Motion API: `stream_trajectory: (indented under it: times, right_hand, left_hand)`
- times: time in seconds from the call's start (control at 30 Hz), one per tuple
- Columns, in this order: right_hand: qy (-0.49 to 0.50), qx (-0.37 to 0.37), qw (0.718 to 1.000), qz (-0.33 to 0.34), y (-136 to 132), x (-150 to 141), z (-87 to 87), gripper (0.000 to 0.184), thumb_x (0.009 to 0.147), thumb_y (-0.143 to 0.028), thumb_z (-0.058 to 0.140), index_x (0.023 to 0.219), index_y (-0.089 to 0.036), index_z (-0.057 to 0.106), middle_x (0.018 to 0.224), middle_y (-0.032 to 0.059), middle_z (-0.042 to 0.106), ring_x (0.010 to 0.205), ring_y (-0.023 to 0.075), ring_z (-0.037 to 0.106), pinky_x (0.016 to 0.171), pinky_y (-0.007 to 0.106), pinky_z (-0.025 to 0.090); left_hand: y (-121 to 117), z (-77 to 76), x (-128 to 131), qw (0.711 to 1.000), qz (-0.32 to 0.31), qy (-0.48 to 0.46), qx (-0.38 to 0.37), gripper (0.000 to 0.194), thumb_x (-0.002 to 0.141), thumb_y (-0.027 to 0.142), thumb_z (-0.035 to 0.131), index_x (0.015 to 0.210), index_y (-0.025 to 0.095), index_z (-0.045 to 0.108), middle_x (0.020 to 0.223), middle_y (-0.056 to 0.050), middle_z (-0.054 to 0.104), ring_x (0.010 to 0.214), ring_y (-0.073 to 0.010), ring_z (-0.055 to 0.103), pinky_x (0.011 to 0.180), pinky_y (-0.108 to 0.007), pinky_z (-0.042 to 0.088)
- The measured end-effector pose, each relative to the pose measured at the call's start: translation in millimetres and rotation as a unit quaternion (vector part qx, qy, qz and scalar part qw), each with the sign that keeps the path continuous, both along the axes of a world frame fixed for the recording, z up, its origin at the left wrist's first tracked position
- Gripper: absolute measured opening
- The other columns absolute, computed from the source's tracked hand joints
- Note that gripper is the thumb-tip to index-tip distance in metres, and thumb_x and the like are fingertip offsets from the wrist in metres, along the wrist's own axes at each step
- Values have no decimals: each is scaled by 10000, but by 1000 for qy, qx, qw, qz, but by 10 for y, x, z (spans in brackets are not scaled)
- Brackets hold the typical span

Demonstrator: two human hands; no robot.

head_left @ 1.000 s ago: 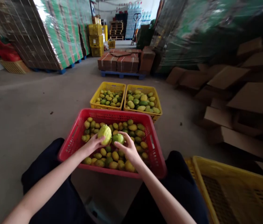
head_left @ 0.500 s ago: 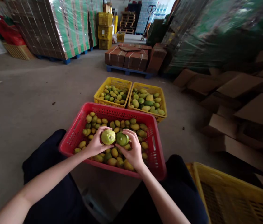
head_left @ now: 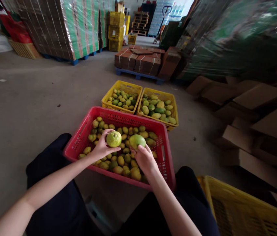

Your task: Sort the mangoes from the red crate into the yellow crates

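Over a red plastic crate (head_left: 166, 157) of yellow-green lemons (head_left: 135, 173), each of my hands holds one fruit. My left hand (head_left: 102, 147) is closed round a yellow-green lemon (head_left: 114, 139), its knobby end turned up toward me. In my right hand (head_left: 145, 159) lies a greener lemon (head_left: 137, 141), gripped from below and the right with its long side showing. The two fruits are apart, a small gap between them. Fingers on the far side of both fruits are partly hidden.
Two yellow crates (head_left: 121, 84) of lemons touch side by side beyond the red one. Another yellow crate (head_left: 246, 193) stands by my right knee. Cardboard boxes (head_left: 256, 95) lie in a heap at right. Strapped cartons (head_left: 140, 62) sit on a blue pallet (head_left: 138, 76) ahead.
My right hand has turned its lemon from end-on to side-on and moved it slightly right, away from the left one. My left hand keeps its lemon, tilted a little upward.
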State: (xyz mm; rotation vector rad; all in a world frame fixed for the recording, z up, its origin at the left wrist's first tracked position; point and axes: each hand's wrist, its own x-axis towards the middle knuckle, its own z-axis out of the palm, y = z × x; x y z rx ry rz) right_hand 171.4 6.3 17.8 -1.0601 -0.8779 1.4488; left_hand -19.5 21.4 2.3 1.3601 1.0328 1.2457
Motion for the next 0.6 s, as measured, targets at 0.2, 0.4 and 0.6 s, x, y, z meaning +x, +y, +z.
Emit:
stream_trajectory:
  times: [0.2,0.4,0.6]
  right_hand:
    - [35,29,999,-4,23,25,-81,441,585,-286,740,993,-269,576,896,-11,672,879,210,639,838,384,503]
    - [-101,142,984,22,-20,33,-67,475,650,-325,779,1084,-234,609,1156,57,667,1083,254,607,956,399,474]
    - [-225,303,925,-44,-98,-2,-124,524,706,-174,748,1173,-265,526,1223,79,617,1180,236,570,956,397,504]
  left_hand:
    - [-13,20,-2,1000,-7,1,0,665,583,341,838,1108,245,442,1172,-55,493,1112,-221,532,900,-333,488]
    - [-72,91,4,999,-26,25,21,650,606,303,829,1121,229,440,1218,-84,507,1130,-233,532,884,-337,486]
    - [-63,85,-45,987,-18,105,123,623,645,294,813,1141,220,444,1190,-100,549,1080,-227,565,929,-355,445]
